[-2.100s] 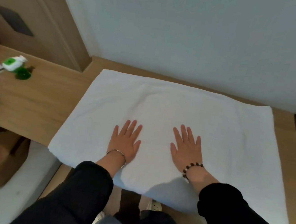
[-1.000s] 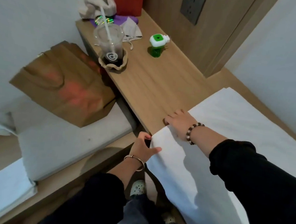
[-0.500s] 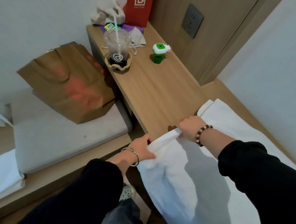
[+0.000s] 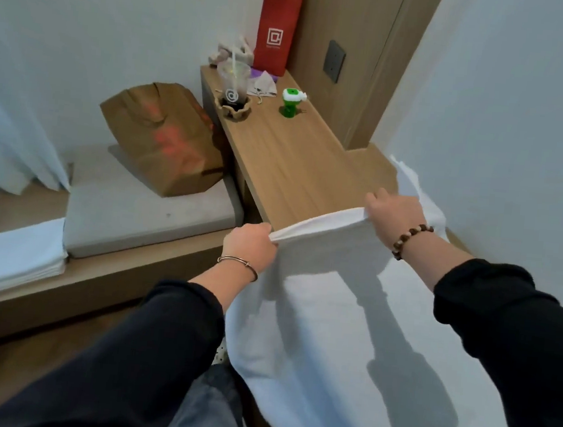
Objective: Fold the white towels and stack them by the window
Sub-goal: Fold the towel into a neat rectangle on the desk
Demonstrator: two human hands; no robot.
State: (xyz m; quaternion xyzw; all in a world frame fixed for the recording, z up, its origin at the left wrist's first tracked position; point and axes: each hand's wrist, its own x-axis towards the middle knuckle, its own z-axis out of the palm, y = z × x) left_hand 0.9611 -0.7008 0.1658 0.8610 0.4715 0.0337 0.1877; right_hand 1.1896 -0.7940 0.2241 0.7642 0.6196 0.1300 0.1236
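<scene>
Fold step under way: left hand and right hand each pinch a corner of the white towel, its short edge raised above the worktop. Next, likely: carry the edge across, corners aligned.

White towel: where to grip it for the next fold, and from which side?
Grip the white towel at the two corners of its raised short edge, coming from the wooden counter end. The left hand and right hand pinch there, so the edge stretches between them and the rest trails below. A mid-edge grip would likely let the corners droop.
</scene>
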